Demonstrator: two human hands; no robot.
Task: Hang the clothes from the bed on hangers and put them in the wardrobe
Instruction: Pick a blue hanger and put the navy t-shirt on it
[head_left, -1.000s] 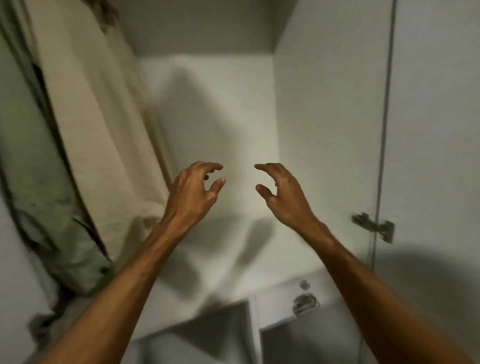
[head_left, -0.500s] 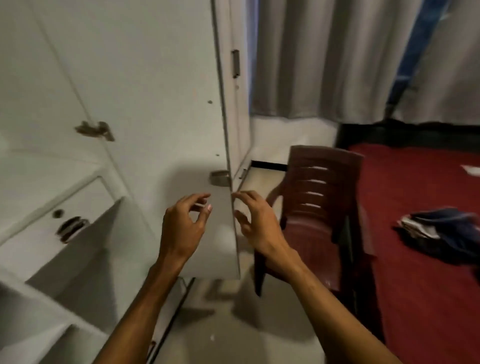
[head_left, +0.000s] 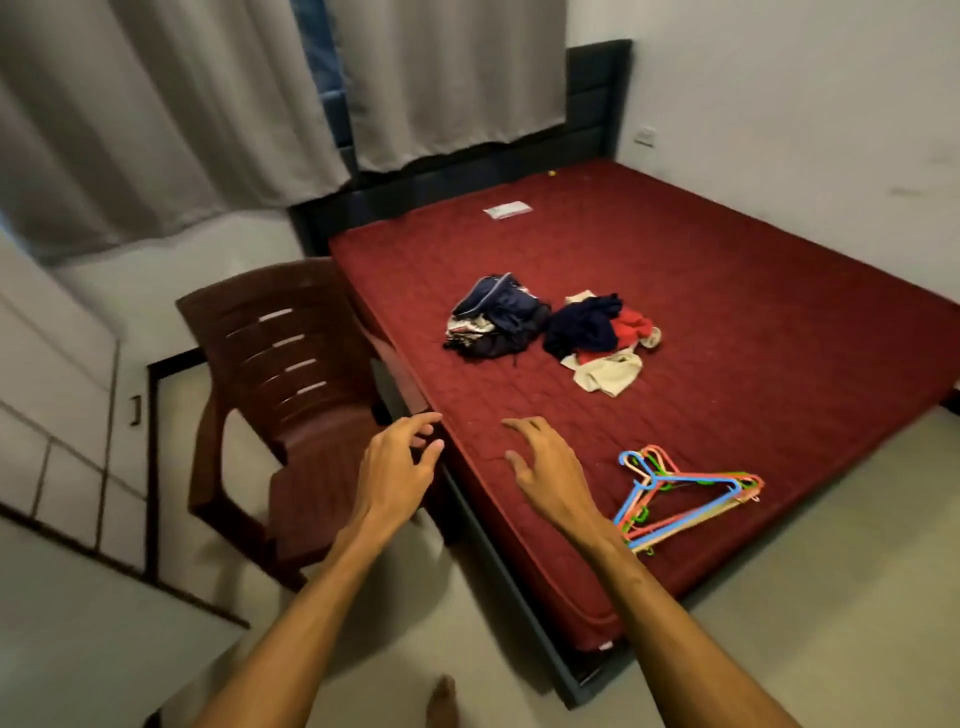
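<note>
- Left hand (head_left: 395, 467) and right hand (head_left: 550, 473) are hovering, fingers (head_left: 423, 422) relaxed, holding nothing.
- Clothes (head_left: 498, 322) are lying crumpled mid-frame on the bed (head_left: 753, 291), hangers (head_left: 685, 493) lower right.
- Soft, light fabric is likely slumping; gripping the shoulders seems best.

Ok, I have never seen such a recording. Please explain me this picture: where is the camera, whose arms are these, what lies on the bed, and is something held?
There is no machine here. The camera sits on a person's head and looks forward and down, so the two bare arms are that person's own. The left hand and the right hand reach forward with loosely curled fingers; neither holds anything. In front is a bed with a red mattress. On it lie two heaps of clothes, apart from each other: a dark blue heap and a mixed heap of navy, red and cream. Nearer, by the mattress edge, lies a bunch of coloured plastic hangers. A brown plastic chair stands beside the bed.
</note>
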